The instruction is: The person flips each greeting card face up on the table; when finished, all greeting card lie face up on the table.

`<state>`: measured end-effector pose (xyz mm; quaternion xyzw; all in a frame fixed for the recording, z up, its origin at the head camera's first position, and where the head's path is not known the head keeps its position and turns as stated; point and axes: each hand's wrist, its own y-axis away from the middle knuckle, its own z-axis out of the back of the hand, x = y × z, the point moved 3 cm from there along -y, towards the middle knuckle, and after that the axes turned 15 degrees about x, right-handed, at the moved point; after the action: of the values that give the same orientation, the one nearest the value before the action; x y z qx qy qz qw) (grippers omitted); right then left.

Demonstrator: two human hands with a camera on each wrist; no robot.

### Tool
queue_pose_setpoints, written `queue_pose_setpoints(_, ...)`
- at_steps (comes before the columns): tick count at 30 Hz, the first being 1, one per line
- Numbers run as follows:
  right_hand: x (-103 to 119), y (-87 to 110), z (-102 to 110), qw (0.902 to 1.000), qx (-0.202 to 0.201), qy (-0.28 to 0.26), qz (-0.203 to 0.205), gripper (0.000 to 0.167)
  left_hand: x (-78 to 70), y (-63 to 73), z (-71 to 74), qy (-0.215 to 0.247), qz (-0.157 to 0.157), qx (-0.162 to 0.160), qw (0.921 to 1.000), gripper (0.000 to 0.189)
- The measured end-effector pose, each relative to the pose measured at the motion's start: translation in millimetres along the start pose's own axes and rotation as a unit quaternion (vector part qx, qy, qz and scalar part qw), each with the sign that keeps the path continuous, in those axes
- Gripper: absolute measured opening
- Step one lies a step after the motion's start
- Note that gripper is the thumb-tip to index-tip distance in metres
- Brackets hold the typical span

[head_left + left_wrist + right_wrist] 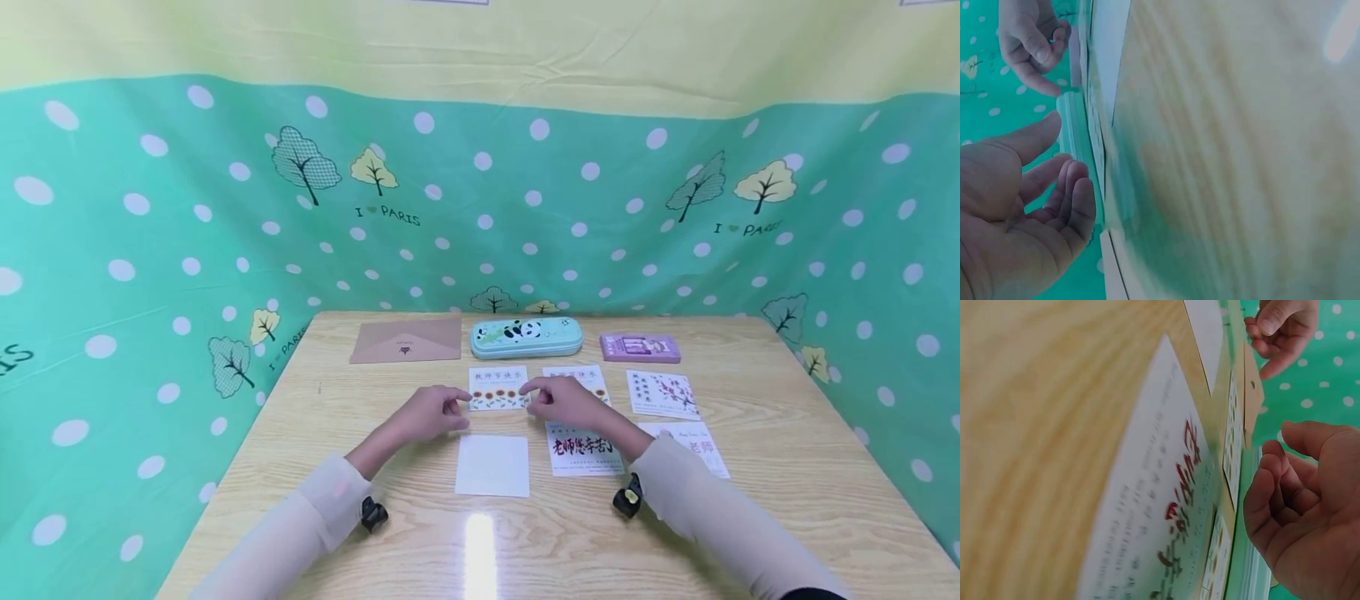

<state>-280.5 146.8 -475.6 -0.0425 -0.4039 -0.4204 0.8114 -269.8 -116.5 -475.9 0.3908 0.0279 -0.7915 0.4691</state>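
Observation:
A sunflower greeting card (pixel 498 400) lies flat on the wooden table between the two hands. My left hand (pixel 432 412) hovers at its left edge, index finger stretched toward it, the other fingers loosely bent. At the card's right edge is the index fingertip of my right hand (pixel 562 400), which partly covers a second sunflower card (pixel 572 374). In the left wrist view, nothing sits between the thumb and fingers of the left hand (pixel 1035 194). The right wrist view likewise shows the right hand (pixel 1310 494) holding nothing. Below the first card lies a blank white card (pixel 492 465).
Along the back are a brown envelope (pixel 408 340), a mint panda pencil case (pixel 527 337) and a purple box (pixel 640 348). To the right lie a red-lettered card (pixel 585 454), a blossom card (pixel 663 394) and a pink-lettered card (pixel 708 450). A polka-dot curtain (pixel 480 192) surrounds the table.

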Motion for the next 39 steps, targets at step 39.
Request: queue_pose_setpoints(39, 15, 37.0, -58, 0.9997, 0.001, 0.018, -0.018, 0.057, -8.4, 32.3, -40.7, -0.082, -0.024, 0.008, 0.9963, 0.064)
